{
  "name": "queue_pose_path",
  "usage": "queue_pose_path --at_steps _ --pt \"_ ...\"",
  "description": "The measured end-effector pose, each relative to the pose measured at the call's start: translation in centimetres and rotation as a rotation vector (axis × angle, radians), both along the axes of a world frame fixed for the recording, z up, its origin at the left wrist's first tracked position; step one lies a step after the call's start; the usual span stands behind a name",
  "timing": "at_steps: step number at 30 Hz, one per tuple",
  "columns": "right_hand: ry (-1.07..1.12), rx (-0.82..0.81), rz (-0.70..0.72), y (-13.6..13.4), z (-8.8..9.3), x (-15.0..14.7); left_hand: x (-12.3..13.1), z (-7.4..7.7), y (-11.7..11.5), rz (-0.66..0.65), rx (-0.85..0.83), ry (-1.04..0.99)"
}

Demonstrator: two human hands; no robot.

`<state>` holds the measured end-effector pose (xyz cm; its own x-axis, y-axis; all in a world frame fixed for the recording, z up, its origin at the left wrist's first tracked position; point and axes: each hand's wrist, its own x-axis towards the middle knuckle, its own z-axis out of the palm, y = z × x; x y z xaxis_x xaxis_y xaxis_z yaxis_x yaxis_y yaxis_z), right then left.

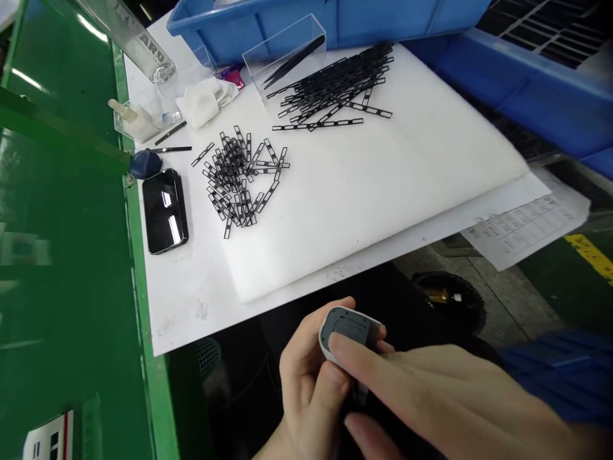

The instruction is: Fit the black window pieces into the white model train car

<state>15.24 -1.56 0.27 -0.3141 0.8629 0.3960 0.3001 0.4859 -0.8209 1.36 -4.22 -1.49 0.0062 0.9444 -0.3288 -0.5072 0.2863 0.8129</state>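
Below the table's front edge my left hand [306,390] is wrapped round a small grey and white device [347,329], thumb along its side. My right hand [431,402] lies across it from the right, index finger pressed on the device's face and the other fingers curled beneath. On the white foam sheet [383,185] sits a loose pile of short black perforated strips [237,182]. A heap of longer black strips [335,86] lies further back. Black tweezers [294,61] lean inside a clear plastic box [287,48].
A black phone [165,211] lies at the table's left beside a green frame [138,268]. A white cloth [204,99] and a clear dispenser [138,115] sit at the back left. Blue bins [522,89] stand behind and right. A printed sheet [527,223] overhangs the right edge.
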Motion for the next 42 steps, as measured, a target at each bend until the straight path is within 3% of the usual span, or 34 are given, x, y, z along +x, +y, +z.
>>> queue_pose_path --at_steps 3,7,10,14,21,27,29,34,37,42 --pt "-0.052 -0.073 -0.092 0.8 -0.2 -0.5 -0.4 -1.9 0.4 -0.007 0.034 0.054" --pt "0.11 -0.196 0.051 2.9 -0.7 -0.1 -1.0 -3.5 0.9 0.032 0.033 0.176" --pt "0.253 -0.435 0.161 4.3 -1.2 1.0 -1.4 -3.3 1.0 -0.033 0.076 0.214" --pt "0.444 -0.639 0.062 5.3 -1.5 1.9 -1.6 -2.4 1.0 -0.214 0.084 0.375" --pt "0.544 -0.652 0.058 6.2 0.1 1.8 -1.3 -0.4 2.1 -0.226 0.168 0.6" --pt "0.572 -0.524 -0.044 8.5 0.0 2.3 -2.1 1.0 2.0 -0.344 0.124 0.434" --pt "0.583 -0.523 -0.077 9.0 0.0 2.1 -2.2 1.2 1.8 -0.328 0.098 0.477" --pt "0.569 -0.62 0.004 8.6 0.9 1.3 -2.1 1.5 1.2 -0.249 0.096 0.481" --pt "0.581 -0.614 -0.038 8.2 1.2 1.1 -2.3 1.6 1.0 -0.236 0.141 0.518" --pt "0.559 -0.557 -0.103 8.5 0.8 0.8 -2.6 1.6 1.2 -0.307 0.112 0.506"
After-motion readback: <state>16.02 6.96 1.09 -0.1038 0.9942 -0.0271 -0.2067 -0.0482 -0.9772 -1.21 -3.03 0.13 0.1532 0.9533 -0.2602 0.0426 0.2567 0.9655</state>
